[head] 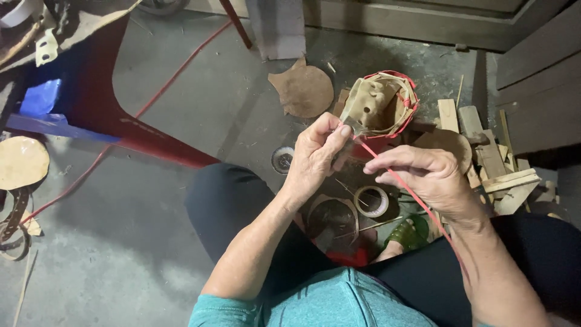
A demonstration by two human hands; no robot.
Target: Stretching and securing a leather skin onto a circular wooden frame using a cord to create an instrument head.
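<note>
Thin red strip [404,185] runs taut from the small basket-like piece [381,104], woven of tan sheet w/ red rim binding, down past the right wrist toward the lap. Piece sits just above both hands, over the concrete floor [121,230].

Left hand [316,158]: fingers pressed together, thumb & forefinger pinching the piece's near edge where the strip starts. Right hand [427,175]: just right of and below the piece, fingers curled, tips closed on the strip; strip passes under the palm.

Below the piece, btwn the knees: roll of tape [371,201] on the floor, a round dark disc w/ tan rim [331,219] left of it, a green sandal [409,234] right of it. Round metal drain [282,160] left of the left hand.

Left of the piece: flat round tan cut-out [302,91] on the floor. Right of the piece: heap of wood offcuts [491,163]. Far left of the piece: red plastic chair [103,91] w/ blue part, another tan disc [22,162] below it, red cord [145,109] trailing across the floor. Above the piece: grey block [277,27].
</note>
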